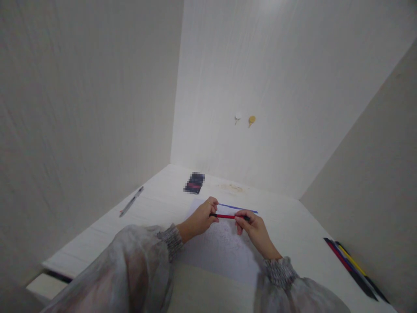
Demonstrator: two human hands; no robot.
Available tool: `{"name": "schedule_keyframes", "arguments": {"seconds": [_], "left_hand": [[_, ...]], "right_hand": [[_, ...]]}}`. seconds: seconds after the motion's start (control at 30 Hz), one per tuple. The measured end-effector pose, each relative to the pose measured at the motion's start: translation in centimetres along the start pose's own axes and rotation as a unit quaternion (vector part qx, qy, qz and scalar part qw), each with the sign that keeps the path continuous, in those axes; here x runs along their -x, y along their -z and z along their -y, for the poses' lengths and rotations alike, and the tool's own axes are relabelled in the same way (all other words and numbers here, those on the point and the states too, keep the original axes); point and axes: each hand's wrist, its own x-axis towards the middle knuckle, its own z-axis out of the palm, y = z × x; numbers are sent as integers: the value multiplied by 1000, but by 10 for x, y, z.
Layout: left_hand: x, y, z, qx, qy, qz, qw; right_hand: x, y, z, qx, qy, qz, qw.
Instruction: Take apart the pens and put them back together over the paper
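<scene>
A slim red pen-like stick with black ends (pixel 225 216) is held level between my two hands, above a pale sheet of paper (pixel 224 252) with faint markings. My left hand (pixel 202 216) closes on its left black end, thumb below and fingers above. Around the right black end, the fingers of my right hand (pixel 253 222) are wrapped. A thin blue strip (pixel 239 208) lies just behind the stick, near the sheet's far edge; its left end passes behind my left hand.
A pixelated dark flat object (pixel 194 183) lies at the back. On the left is a clear pen (pixel 131 202); on the right, several long red, purple, yellow and black items (pixel 353 265) lie along the side wall. A white hook (pixel 237 117) and a golden hook (pixel 252 120) are on the back wall.
</scene>
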Motion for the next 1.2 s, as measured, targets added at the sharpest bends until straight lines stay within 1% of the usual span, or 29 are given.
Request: {"name": "schedule_keyframes", "arguments": {"seconds": [0.1, 0.17, 0.23, 0.33, 0.4, 0.53, 0.63, 0.7, 0.8, 0.87, 0.93, 1.0, 1.07, 1.17, 1.2], "left_hand": [[0, 0, -1, -5, -9, -4, 1000], [0, 1, -1, 1, -15, 3, 1000], [0, 1, 0, 4, -17, 4, 1000], [-1, 2, 0, 2, -5, -6, 1000], [-1, 1, -1, 2, 2, -9, 1000], [1, -1, -7, -14, -5, -17, 1000], [2, -2, -12, -31, -10, -26, 999], [2, -3, -13, -27, -11, -36, 999], [2, -8, -11, 6, -18, -37, 999], [2, -11, -8, 32, -28, -23, 999], [2, -14, -4, 48, -43, -14, 998], [2, -15, 1, 49, -53, -22, 997], [1, -13, 7, 46, -41, -43, 997], [1, -8, 17, 35, 24, -70, 997], [1, -6, 20, 21, 49, -73, 996]], "right_hand": [[1, -3, 0, 52, -63, -12, 997], [2, -3, 0, 65, -82, -11, 994], [1, -1, 0, 33, -61, -2, 998], [0, 0, 3, -52, -17, 13, 998], [1, -2, 3, -78, -25, 11, 997], [2, -6, -3, -67, -71, -34, 995], [2, -8, -6, -77, -65, -72, 992], [2, -12, -4, -136, -52, -79, 986], [4, -25, 2, -241, -47, -43, 968], [3, -33, 4, -239, -48, -18, 970], [1, -37, 4, -218, -34, -35, 975], [-3, -32, 0, -255, -11, -83, 963], [-7, -19, -3, -335, -2, -115, 935], [-10, 8, -4, -420, -11, -134, 897], [-9, 16, -3, -441, -19, -129, 888]]}}
